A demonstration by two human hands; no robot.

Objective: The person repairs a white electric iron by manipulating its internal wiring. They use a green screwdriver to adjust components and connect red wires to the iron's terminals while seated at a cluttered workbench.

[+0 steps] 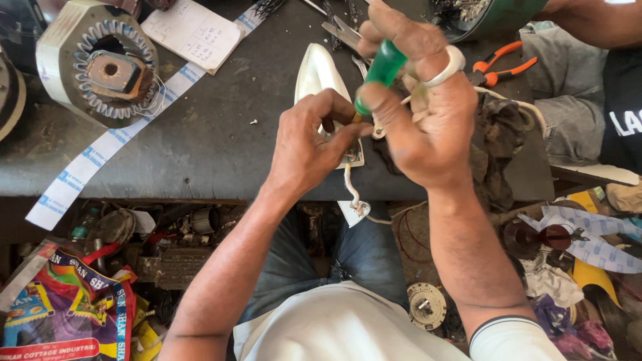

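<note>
My right hand [418, 100] grips a green-handled screwdriver [381, 70], tip pointing down toward the rear of a white clothes iron [319, 73] lying on the dark workbench [214, 134]. My left hand [311, 144] pinches the iron's rear end, where white wires [351, 190] come out and hang over the bench edge. A white loop of cord [449, 67] wraps around my right hand's fingers. The screwdriver tip is hidden between my fingers.
A motor stator [100, 63] with copper windings sits at the bench's left, beside a paper note [194, 32] and a long blue-and-white strip [107, 144]. Orange-handled pliers [505, 63] and a dark rag [498, 144] lie right. Another person's legs [568, 93] are at top right. Clutter fills the floor below.
</note>
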